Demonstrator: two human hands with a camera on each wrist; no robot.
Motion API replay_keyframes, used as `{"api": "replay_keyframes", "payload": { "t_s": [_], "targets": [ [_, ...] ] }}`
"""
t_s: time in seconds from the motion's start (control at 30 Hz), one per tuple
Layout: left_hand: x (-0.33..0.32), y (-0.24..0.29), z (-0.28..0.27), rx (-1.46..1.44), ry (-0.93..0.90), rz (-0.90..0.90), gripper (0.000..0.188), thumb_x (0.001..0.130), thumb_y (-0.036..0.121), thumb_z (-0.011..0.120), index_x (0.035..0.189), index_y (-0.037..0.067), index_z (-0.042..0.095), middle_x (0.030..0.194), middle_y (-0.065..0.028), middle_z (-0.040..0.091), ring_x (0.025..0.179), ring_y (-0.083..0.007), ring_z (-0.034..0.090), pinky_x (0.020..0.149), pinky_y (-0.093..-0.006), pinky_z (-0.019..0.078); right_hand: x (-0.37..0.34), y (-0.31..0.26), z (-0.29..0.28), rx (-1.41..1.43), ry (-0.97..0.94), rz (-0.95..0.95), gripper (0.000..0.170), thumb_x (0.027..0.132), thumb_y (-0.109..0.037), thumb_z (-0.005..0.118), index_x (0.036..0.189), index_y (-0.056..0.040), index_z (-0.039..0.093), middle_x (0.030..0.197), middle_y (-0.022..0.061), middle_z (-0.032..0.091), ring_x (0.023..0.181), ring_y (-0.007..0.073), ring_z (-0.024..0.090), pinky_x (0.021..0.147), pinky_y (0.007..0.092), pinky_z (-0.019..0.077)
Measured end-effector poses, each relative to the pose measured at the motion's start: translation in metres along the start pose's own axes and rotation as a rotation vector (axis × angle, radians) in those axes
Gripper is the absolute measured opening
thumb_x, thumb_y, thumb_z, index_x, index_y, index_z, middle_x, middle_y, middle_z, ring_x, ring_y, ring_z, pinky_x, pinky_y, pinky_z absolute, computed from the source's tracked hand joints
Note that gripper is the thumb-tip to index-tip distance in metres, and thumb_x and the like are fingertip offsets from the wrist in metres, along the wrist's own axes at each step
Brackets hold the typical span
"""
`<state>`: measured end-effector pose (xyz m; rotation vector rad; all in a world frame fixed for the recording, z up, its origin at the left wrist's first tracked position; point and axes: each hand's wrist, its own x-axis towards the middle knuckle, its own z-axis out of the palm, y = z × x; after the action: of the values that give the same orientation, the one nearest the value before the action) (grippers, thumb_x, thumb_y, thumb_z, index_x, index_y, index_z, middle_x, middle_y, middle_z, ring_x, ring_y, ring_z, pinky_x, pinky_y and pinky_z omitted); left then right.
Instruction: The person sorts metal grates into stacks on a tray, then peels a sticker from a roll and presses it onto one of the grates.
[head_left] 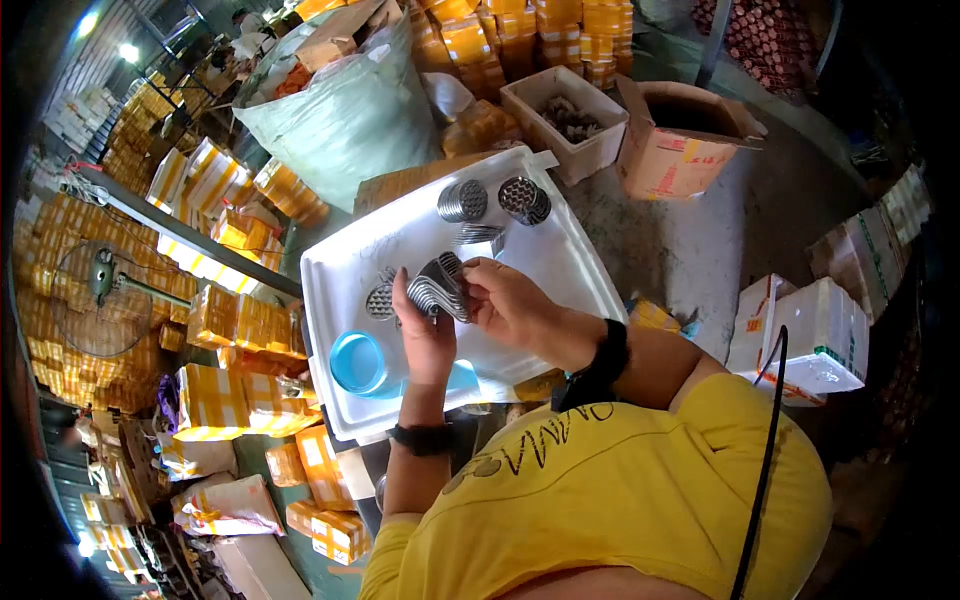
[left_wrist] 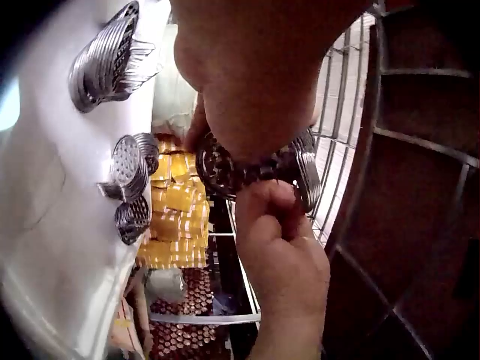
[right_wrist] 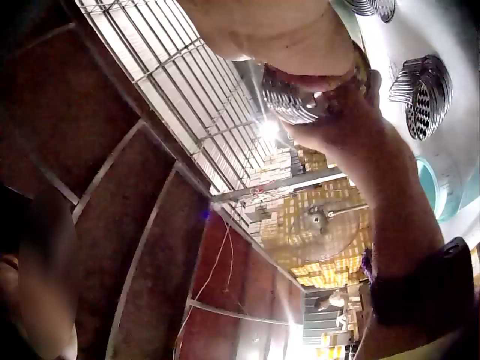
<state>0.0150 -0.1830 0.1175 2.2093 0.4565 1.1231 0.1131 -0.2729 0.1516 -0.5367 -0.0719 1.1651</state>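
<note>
A thick stack of thin, dark metal pieces with holes (head_left: 438,287) is held above the white tray (head_left: 318,300). The left hand (head_left: 428,335) grips its near left side, thumb or finger pointing up along it. At its right end the right hand (head_left: 510,308) pinches the edge with curled fingers. In the left wrist view the right hand (left_wrist: 281,255) is at the stack's (left_wrist: 307,169) edge. The right wrist view shows the left hand (right_wrist: 352,131) round the stack (right_wrist: 289,101), partly hidden by the right hand (right_wrist: 277,34).
On the tray lie more metal stacks (head_left: 462,201), a loose piece group (head_left: 380,300) and a blue round container (head_left: 357,362). Beyond stand a foam box (head_left: 570,150), an open carton (head_left: 680,165) and a big pale sack (head_left: 345,125). Taped boxes (head_left: 212,405) are at the left.
</note>
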Motion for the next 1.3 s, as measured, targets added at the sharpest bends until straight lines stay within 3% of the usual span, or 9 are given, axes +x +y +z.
{"api": "replay_keyframes", "payload": {
  "t_s": [0.17, 0.23, 0.33, 0.43, 0.57, 0.7, 0.9, 1.1, 1.3],
  "targets": [
    [0.009, 0.023, -0.002, 0.008, 0.074, 0.049, 0.073, 0.07, -0.01, 0.057, 0.131, 0.004, 0.021, 0.109, -0.0141, 0.047, 0.096, -0.0225, 0.051, 0.082, -0.0336, 0.0433, 0.003, -0.005, 0.0, 0.002, -0.178, -0.034, 0.01, 0.085, -0.01, 0.047, 0.092, -0.0022, 0.046, 0.07, 0.0039, 0.048, 0.061, 0.0156, 0.047, 0.057, 0.0283, 0.0417],
    [0.002, 0.014, 0.002, -0.703, 0.044, -0.268, 0.069, 0.076, -0.007, 0.053, 0.132, 0.005, 0.016, 0.117, -0.0107, 0.041, 0.101, -0.0191, 0.046, 0.08, -0.0305, 0.0442, -0.001, -0.019, 0.018, 0.042, -0.198, 0.023, 0.007, 0.086, -0.008, 0.045, 0.087, -0.0042, 0.051, 0.066, 0.0016, 0.049, 0.059, 0.0135, 0.045, 0.057, 0.0279, 0.0386],
    [0.002, 0.02, -0.002, -0.804, 0.09, -0.291, 0.056, 0.086, 0.002, 0.043, 0.134, 0.009, 0.015, 0.121, -0.0106, 0.04, 0.105, -0.0187, 0.044, 0.088, -0.0303, 0.0394, -0.002, -0.025, 0.027, 0.05, -0.332, 0.064, 0.01, 0.086, -0.007, 0.044, 0.084, -0.0055, 0.054, 0.061, -0.0002, 0.047, 0.057, 0.0122, 0.043, 0.057, 0.0277, 0.0362],
    [0.009, 0.012, -0.007, -0.384, 0.27, -0.081, 0.041, 0.09, 0.01, 0.042, 0.127, 0.005, 0.026, 0.116, -0.0087, 0.041, 0.1, -0.017, 0.045, 0.083, -0.0291, 0.041, -0.003, -0.017, 0.03, 0.057, -0.478, 0.06, 0.005, 0.085, -0.008, 0.047, 0.087, -0.0039, 0.05, 0.074, 0.0045, 0.05, 0.061, 0.0146, 0.045, 0.059, 0.0294, 0.0387],
    [0.009, 0.035, -0.019, -0.786, 0.122, -0.307, 0.033, 0.092, 0.012, 0.038, 0.123, 0.006, 0.03, 0.106, -0.0066, 0.048, 0.089, -0.0129, 0.05, 0.074, -0.0246, 0.0435, -0.015, -0.01, 0.032, 0.004, -0.474, -0.001, 0.007, 0.085, -0.009, 0.048, 0.089, -0.0039, 0.051, 0.079, 0.0052, 0.052, 0.064, 0.014, 0.047, 0.06, 0.0282, 0.0389],
    [0.013, 0.022, -0.012, -0.643, 0.135, -0.362, 0.023, 0.092, 0.013, 0.038, 0.115, 0.006, 0.037, 0.099, -0.0054, 0.051, 0.086, -0.0108, 0.051, 0.07, -0.0226, 0.0438, -0.012, -0.008, 0.032, -0.102, -0.378, -0.039, 0.007, 0.088, -0.007, 0.045, 0.089, -0.0049, 0.052, 0.075, 0.0041, 0.051, 0.064, 0.0114, 0.046, 0.06, 0.0245, 0.0371],
    [0.015, 0.025, -0.008, -1.299, -0.005, -0.631, 0.047, 0.088, 0.042, 0.042, 0.119, 0.007, 0.041, 0.11, -0.0093, 0.051, 0.101, -0.0218, 0.051, 0.087, -0.036, 0.0425, -0.015, -0.026, 0.046, -0.809, -0.309, -0.478, 0.01, 0.088, -0.009, 0.045, 0.085, -0.0005, 0.05, 0.062, 0.0018, 0.046, 0.054, 0.0075, 0.04, 0.05, 0.0216, 0.0342],
    [0.009, 0.025, -0.007, -1.742, -0.303, -0.587, 0.073, 0.077, 0.059, 0.049, 0.131, 0.013, 0.033, 0.125, -0.0099, 0.045, 0.116, -0.0251, 0.043, 0.095, -0.042, 0.0371, 0.003, -0.031, 0.039, -0.01, -0.301, -0.022, 0.012, 0.084, -0.011, 0.047, 0.081, 0.0004, 0.05, 0.054, -0.0023, 0.035, 0.046, 0.0089, 0.035, 0.045, 0.0209, 0.0302],
    [0.017, 0.056, -0.027, -1.481, -0.321, -0.536, 0.092, 0.066, 0.022, 0.073, 0.136, 0.019, 0.012, 0.12, -0.0121, 0.043, 0.108, -0.0302, 0.048, 0.083, -0.0486, 0.0476, 0.003, -0.048, 0.038, -0.408, -0.308, -0.221, 0.006, 0.086, -0.008, 0.049, 0.087, -0.0033, 0.053, 0.068, 0.0001, 0.05, 0.054, 0.0056, 0.04, 0.046, 0.0196, 0.0342]
  ]
}}
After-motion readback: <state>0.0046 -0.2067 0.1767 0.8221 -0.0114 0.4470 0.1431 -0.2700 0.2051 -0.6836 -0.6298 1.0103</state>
